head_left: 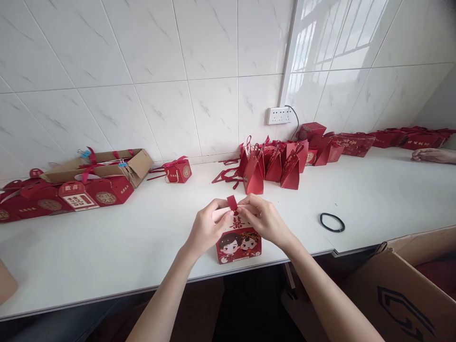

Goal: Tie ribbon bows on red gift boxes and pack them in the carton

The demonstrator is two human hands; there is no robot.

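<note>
A small red gift box (238, 246) with a cartoon couple printed on its front stands at the near edge of the white counter (124, 247). My left hand (206, 228) and my right hand (265, 219) meet over its top. Both pinch the red ribbon tab (232, 202) that sticks up between the fingertips. The fingers of both hands are closed on it, and they hide the top of the box.
Several folded red gift bags (274, 166) stand by the wall behind, more red boxes (67, 194) and a cardboard tray (107, 164) lie at left. A black hair tie (332, 222) lies at right. Another person's hand (432, 155) rests far right. An open cardboard carton (399, 294) sits below.
</note>
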